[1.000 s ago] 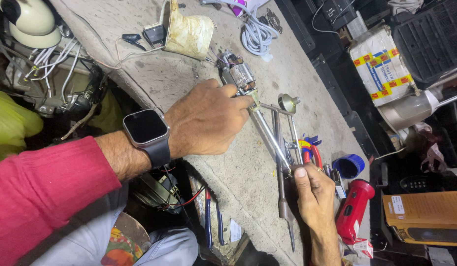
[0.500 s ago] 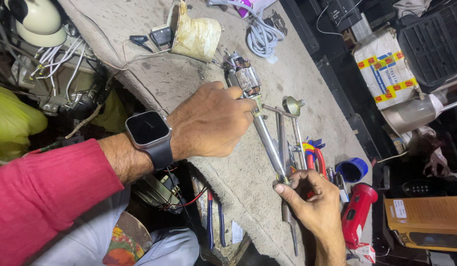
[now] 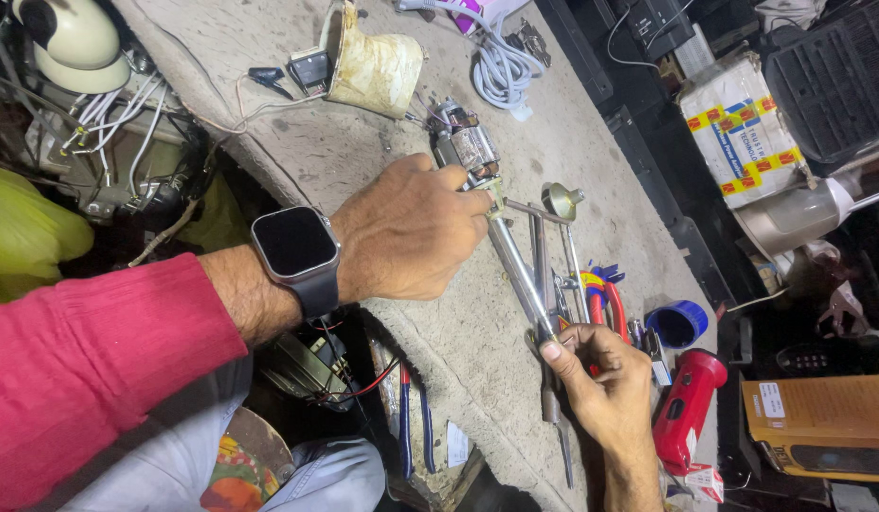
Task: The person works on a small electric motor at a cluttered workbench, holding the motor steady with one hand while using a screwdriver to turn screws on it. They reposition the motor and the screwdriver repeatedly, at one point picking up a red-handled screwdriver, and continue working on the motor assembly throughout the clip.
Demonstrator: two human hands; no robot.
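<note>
My left hand (image 3: 411,232) pinches the upper end of a long shiny steel rod (image 3: 520,275) beside the small copper-wound motor armature (image 3: 466,144) at twelve o'clock. My right hand (image 3: 600,379), at five o'clock, grips the rod's lower end with closed fingers on the grey concrete bench (image 3: 316,142).

Repair workshop: worn bench (image 3: 297,152), motor armature (image 3: 466,147), pliers (image 3: 600,294), loose wiring (image 3: 108,114)

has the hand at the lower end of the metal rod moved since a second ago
Yes: the right hand has slid back from the blue cap, toward the red torch's level.
</note>
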